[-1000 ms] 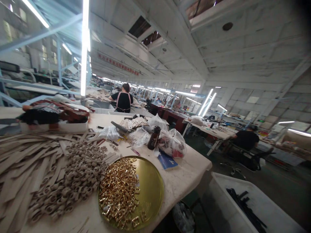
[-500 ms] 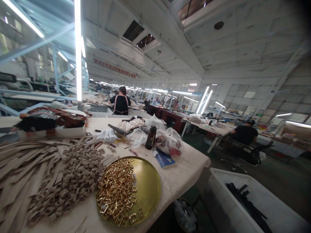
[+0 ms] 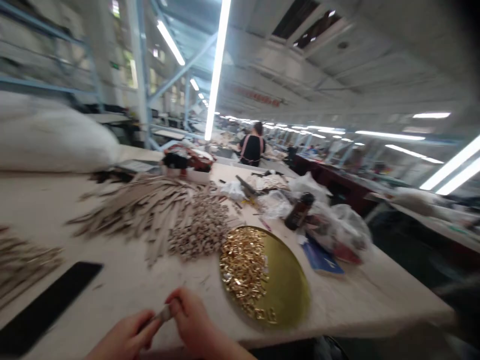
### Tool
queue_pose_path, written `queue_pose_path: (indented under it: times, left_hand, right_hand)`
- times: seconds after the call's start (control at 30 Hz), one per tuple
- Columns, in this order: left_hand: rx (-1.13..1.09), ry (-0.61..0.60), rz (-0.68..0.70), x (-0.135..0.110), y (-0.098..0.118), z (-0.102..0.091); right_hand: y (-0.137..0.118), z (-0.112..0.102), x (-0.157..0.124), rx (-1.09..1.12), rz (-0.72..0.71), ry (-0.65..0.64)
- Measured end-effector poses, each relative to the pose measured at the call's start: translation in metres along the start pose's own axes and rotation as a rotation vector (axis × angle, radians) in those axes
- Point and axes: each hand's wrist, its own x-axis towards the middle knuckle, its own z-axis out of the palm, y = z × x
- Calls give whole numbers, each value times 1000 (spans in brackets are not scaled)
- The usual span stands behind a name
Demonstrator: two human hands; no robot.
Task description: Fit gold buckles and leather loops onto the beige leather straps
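Note:
Near the front edge of the table, my left hand [image 3: 129, 334] and my right hand [image 3: 190, 316] come together, fingers closed. Between them is a small grey-beige strip piece [image 3: 164, 314], pinched from both sides; blur hides its exact shape. To the right lies a round gold tray [image 3: 288, 280], its left part heaped with small gold metal buckles [image 3: 243, 265]. Behind my hands is a pile of small beige loops [image 3: 198, 227], with long beige strips [image 3: 138, 205] fanned out beside it.
A long black slab [image 3: 52, 305] and more strips [image 3: 22, 265] lie at the left. Beyond the tray are a dark bottle [image 3: 299, 211], a blue booklet [image 3: 320, 256] and clear plastic bags [image 3: 343, 230]. Another person [image 3: 252, 147] is farther back, facing away.
The view has swung left and tilted, so the table's contents sit farther right. Both my hands have come into view with the small piece between them.

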Motion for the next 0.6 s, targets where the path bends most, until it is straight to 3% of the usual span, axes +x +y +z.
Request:
queue_pose_path:
  times: [0.07, 0.2, 0.3, 0.4, 0.53, 0.6]
  left_hand:
    - [57, 30, -6, 0, -8, -5]
    - [196, 137, 15, 25, -16, -17]
    - [201, 231, -33, 46, -24, -32]
    - [165, 350, -67, 73, -35, -64]
    - [81, 583, -196, 124, -52, -122]
    - [2, 647, -261, 145, -57, -142]
  right_hand:
    - [13, 8, 11, 37, -14, -18]
    - [39, 19, 42, -91, -90, -100]
    - [51, 22, 51, -269, -181, -24]
    - [58, 23, 53, -307, -209, 41]
    - [59, 23, 56, -291, -193, 4]
    - [58, 22, 58, -274, -188, -1]
